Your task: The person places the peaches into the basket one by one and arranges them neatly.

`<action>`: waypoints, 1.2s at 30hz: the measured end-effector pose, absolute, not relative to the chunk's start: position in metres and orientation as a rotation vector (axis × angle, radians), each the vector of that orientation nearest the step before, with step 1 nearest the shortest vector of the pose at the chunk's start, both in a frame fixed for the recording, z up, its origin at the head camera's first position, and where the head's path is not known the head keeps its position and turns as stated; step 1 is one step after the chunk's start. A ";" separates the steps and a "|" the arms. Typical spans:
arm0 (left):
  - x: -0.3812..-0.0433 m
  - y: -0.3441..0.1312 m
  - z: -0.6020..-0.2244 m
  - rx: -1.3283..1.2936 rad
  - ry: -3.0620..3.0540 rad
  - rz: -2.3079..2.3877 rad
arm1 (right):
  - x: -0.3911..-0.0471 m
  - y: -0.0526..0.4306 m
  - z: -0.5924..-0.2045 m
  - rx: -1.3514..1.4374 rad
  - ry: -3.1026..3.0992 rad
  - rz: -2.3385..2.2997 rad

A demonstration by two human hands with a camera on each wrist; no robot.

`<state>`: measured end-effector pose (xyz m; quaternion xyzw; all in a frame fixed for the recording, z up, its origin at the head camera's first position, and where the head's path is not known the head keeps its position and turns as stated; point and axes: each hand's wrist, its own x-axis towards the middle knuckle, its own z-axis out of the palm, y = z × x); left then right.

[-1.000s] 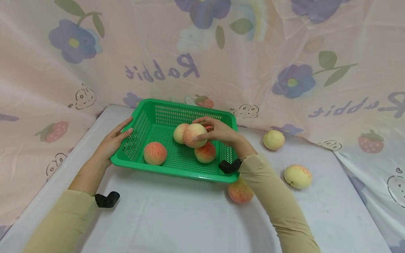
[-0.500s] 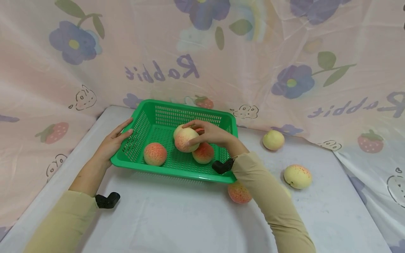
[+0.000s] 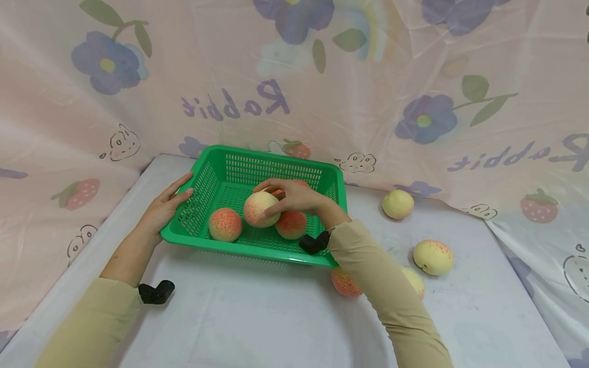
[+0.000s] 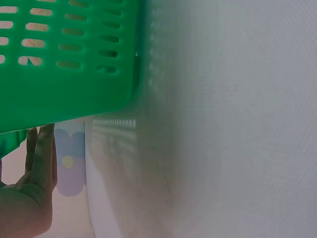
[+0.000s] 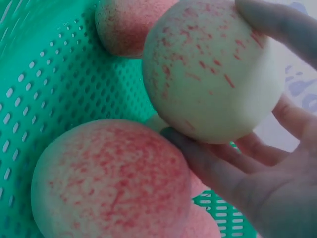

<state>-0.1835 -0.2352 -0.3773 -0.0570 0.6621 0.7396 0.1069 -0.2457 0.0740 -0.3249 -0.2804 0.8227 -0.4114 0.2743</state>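
A green slotted basket (image 3: 216, 249) stands on the table with several peaches inside. My left hand (image 3: 161, 212) holds its left rim, thumb on top; in the left wrist view, fingers (image 4: 43, 158) lie against the basket just under the rim. My right hand (image 3: 299, 197), inside the basket, grips a pale, red-speckled peach (image 3: 261, 209) between thumb and fingers. A redder peach (image 3: 225, 225) lies left of it. Another red peach (image 3: 292, 226) is under the right hand, and one more peach (image 3: 301, 182) shows partly behind it. In the right wrist view the held peach (image 5: 213, 74) is close above a reddish peach (image 5: 114, 183).
To the right on the white-covered table (image 3: 488, 306) lie two pale peaches, a rear peach (image 3: 398, 204) and a nearer peach (image 3: 433, 257). My right sleeve (image 3: 386, 286) partly covers a yellow peach (image 3: 415, 281) and a red peach (image 3: 345, 282). A patterned curtain (image 3: 322, 76) hangs behind.
My right hand has moved left and a little nearer with the held peach, which now hides the pale peach behind it. The left hand and basket have stayed in place.
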 end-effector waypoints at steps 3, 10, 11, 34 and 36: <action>-0.183 -0.235 -0.377 -0.171 1.944 2.185 | -0.245 0.070 -0.325 -0.762 2.156 -1.103; -0.183 -0.235 -0.376 -0.175 1.961 2.174 | -0.243 0.062 -0.323 -0.859 2.030 -0.971; -0.183 -0.234 -0.376 -0.174 1.969 2.167 | -0.242 0.061 -0.323 -0.873 2.017 -0.943; -0.183 -0.234 -0.377 -0.148 1.957 2.189 | -0.239 0.057 -0.323 -0.870 1.886 -0.834; -0.183 -0.234 -0.377 -0.152 1.957 2.187 | -0.238 0.057 -0.323 -0.870 1.889 -0.814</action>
